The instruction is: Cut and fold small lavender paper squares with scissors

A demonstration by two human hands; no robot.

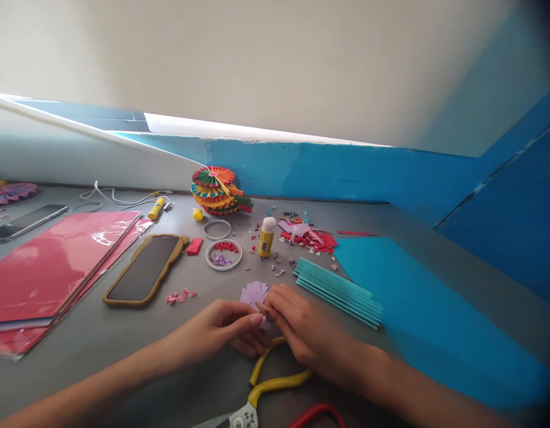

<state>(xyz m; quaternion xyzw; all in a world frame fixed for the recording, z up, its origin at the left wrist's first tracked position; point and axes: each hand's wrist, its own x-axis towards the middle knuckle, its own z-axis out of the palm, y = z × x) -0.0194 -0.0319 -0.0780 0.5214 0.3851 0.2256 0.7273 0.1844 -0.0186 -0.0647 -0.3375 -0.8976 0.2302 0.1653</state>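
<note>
My left hand [230, 327] and my right hand [301, 324] meet at the front middle of the table, fingertips almost touching. Both have their fingers drawn together in a pinch; whatever is between them is too small or hidden to make out. Just beyond the fingertips lie small lilac paper pieces [253, 291], partly covered by my hands. Yellow-handled scissors [279, 383] rest below my right hand, which hides part of a handle. Behind my hands stands an uncapped glue stick [266, 241], with tiny lilac folded bits scattered around it.
Left are a phone in a brown case [143, 270], pink folded bits [181, 296] and red paper in plastic [65, 261]. A white ring [207, 264] encloses red and lilac bits. Right are pleated teal paper [337, 291] and a blue sheet [417, 303]. A colourful pleated paper ornament [214, 190] stands behind.
</note>
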